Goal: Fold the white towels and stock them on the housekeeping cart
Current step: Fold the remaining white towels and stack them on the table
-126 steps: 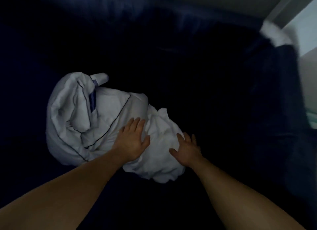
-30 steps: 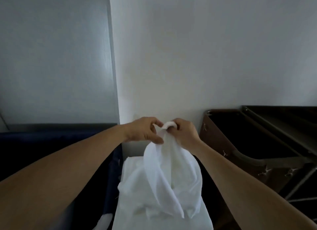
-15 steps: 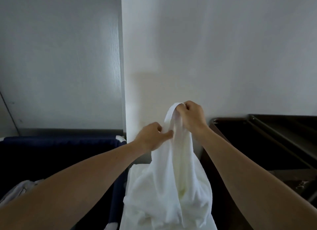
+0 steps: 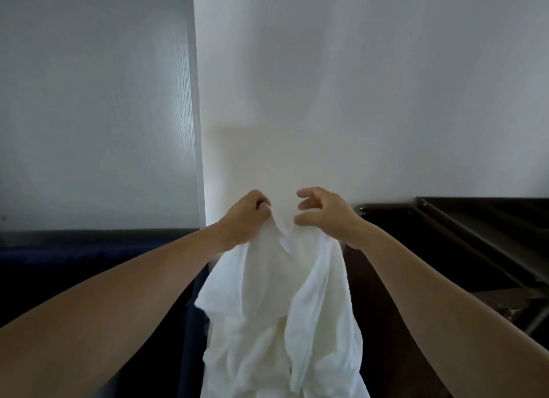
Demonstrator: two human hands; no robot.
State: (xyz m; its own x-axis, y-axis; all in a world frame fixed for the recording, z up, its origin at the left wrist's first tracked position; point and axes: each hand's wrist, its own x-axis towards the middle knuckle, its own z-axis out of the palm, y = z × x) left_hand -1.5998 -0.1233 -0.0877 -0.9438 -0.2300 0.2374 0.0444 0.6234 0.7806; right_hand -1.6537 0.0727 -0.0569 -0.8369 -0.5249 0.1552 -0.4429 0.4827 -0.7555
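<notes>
White towel, soft and faintly ribbed terry, hangs in loose bunched folds from two raised hands in front of a smooth white wall, its lower end running out of view at the bottom. The left hand grips the top edge in a fist, knuckles up. The right hand has its fingers curled and spread apart from the thumb, which lies at the towel's edge; whether it actually pinches the cloth I cannot tell. Both forearms reach forward, bare. A dark blue fabric bin sits left and a brown metal-framed cart right
</notes>
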